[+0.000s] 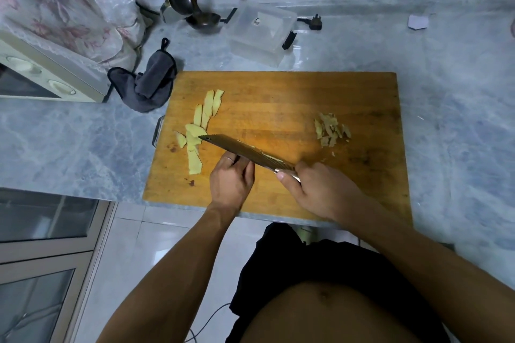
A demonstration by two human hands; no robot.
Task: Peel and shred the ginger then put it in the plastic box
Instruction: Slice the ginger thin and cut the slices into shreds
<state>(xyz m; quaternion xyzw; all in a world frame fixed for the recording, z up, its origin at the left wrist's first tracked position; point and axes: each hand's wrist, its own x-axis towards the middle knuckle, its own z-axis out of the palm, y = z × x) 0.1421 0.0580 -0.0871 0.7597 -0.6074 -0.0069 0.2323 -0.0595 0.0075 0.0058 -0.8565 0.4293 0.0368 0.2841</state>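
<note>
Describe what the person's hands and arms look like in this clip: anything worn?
Both arms are bare to the frame's lower edge: no sleeves, gloves, watch or bracelets show. The left hand wears a thin pale ring on one of its fingers. The right hand shows no ring.

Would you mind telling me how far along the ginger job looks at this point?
Peeling looks done: a pile of peel scraps lies on the right of the cutting board, and flat ginger slices lie on its left. In hand: the right hand grips the cleaver over the slices, left hand beside the blade. Left: shredding, then filling the plastic box, which looks empty.
</note>
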